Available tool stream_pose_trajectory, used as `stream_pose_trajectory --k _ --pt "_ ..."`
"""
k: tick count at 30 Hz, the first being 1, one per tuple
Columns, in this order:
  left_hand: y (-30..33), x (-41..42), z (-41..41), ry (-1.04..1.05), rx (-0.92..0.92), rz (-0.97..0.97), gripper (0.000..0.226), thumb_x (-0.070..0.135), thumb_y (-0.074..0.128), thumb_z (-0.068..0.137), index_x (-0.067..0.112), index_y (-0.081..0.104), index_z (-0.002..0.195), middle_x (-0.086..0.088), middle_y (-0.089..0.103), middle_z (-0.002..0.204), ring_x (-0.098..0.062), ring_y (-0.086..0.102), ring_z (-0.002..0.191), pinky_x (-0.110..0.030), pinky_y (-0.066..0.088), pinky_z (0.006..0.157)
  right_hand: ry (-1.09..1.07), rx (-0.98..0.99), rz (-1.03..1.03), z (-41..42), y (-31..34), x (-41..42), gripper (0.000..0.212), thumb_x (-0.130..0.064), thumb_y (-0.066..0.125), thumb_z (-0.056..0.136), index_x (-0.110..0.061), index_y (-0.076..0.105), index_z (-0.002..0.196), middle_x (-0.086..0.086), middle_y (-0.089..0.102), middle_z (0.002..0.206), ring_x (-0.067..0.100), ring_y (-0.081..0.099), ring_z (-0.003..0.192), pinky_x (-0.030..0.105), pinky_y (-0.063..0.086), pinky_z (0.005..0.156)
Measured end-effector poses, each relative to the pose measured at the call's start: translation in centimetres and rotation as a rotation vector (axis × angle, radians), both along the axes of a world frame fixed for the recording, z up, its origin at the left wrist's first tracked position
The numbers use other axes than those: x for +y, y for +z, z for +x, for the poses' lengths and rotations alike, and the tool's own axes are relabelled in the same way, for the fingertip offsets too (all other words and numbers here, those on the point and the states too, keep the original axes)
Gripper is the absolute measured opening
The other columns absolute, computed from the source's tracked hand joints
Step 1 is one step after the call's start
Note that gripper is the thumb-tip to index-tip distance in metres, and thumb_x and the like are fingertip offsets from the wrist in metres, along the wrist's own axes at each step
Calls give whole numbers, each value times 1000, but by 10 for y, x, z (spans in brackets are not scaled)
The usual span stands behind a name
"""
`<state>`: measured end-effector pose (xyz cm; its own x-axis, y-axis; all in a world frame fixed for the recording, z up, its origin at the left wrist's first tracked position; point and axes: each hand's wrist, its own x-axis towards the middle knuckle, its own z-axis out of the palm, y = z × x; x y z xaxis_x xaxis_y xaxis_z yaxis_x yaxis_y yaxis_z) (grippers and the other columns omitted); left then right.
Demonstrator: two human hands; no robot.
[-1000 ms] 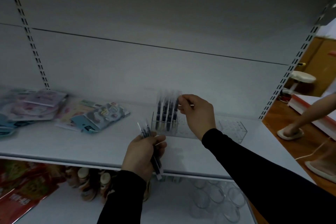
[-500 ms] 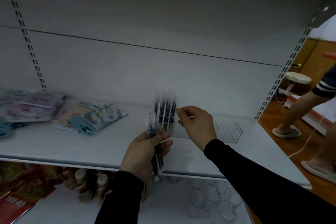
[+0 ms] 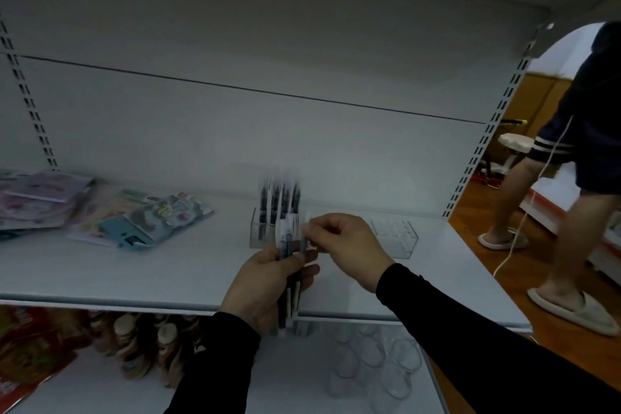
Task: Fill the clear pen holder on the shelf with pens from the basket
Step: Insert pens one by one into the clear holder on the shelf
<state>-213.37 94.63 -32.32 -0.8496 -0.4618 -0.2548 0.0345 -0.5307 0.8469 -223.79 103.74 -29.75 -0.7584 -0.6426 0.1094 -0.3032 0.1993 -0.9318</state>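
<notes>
At the centre of the frame, the fingertips of the right hand [image 3: 346, 247] pinch the top of one pen in the bundle of pens [image 3: 289, 265], thumb and forefinger closed on its pale cap. The left hand [image 3: 265, 289], just below and to the left, has its fingers curled round the lower part of that bundle, holding it upright, with the pens' ends sticking down past the front edge of the white shelf [image 3: 134, 272]. Both arms wear black sleeves that run to the bottom of the frame. Right behind the hands, the clear pen holder [image 3: 260, 232] stands on the shelf, and several dark pens stand upright in its left part; motion blur hides their exact number. The holder's right part, at centre right, shows only bare holes. At the left of the frame, a blurred pile of colourful packets [image 3: 100, 212] lies on the same shelf. On the lower shelf, red bags sit at lower left and clear cups [image 3: 376, 366] at lower centre. At the right edge, another person in slippers [image 3: 571, 311] stands on a wooden floor.
</notes>
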Motion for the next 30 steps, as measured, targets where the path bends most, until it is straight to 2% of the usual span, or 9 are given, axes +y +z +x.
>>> stream_pose_trajectory --k 3,5,7,10,13,17,20,25,30 --pt "1 -3 -2 92 -30 -9 9 4 58 91 4 63 98 -12 73 89 -27 68 80 -33 53 71 -47 -77 -66 -8 6 2 13 -19 67 91 -16 71 79 1 69 75 12 63 70 22 56 67" --pt "0 -8 -1 146 -47 5 7 8 53 95 7 60 94 -10 72 93 -28 66 81 -35 52 70 -96 -119 -151 -16 14 2 14 -16 66 91 -13 70 79 2 69 73 11 64 66 19 55 64" --pt "-2 -14 0 200 -57 40 11 9 47 98 9 57 94 -11 70 94 -29 64 79 -35 51 70 -143 -76 -206 -26 20 2 15 -15 65 92 -14 70 78 5 71 75 12 66 67 21 56 66" --pt "-6 -21 0 267 -73 130 10 9 45 98 8 55 97 -15 65 86 -27 61 71 -34 51 66 -219 80 -238 -40 26 -3 19 -17 64 93 -21 70 75 5 73 78 18 69 74 31 59 78" --pt "-7 -25 -2 288 -68 195 10 5 45 96 5 51 105 -15 62 80 -26 58 67 -33 50 64 -284 191 -240 -53 30 -14 14 -22 62 94 -23 69 83 3 73 84 20 71 82 40 58 87" --pt "-5 -29 -2 318 -21 218 13 -5 41 94 5 49 91 -19 59 83 -27 57 69 -33 51 66 -286 274 -203 -60 32 -28 16 -25 58 96 -29 66 84 1 72 87 22 70 87 42 56 90" --pt "-4 -30 0 331 25 170 16 -10 44 93 4 50 88 -19 61 84 -28 60 70 -27 57 59 -268 286 -179 -62 30 -36 12 -23 57 97 -22 67 92 -2 70 87 20 69 89 41 56 91" --pt "-2 -29 1 330 52 116 16 -10 42 94 1 54 92 -17 64 89 -28 61 79 -36 50 83 -258 337 -102 -63 26 -45 18 -24 57 97 -12 71 101 0 71 90 17 68 88 38 55 92" --pt "-2 -30 -1 367 75 100 18 -10 42 94 2 56 94 -19 65 92 -28 62 80 -37 49 86 -216 380 -17 -59 18 -50 20 -24 56 98 -11 70 104 -3 67 87 17 66 87 38 54 92"
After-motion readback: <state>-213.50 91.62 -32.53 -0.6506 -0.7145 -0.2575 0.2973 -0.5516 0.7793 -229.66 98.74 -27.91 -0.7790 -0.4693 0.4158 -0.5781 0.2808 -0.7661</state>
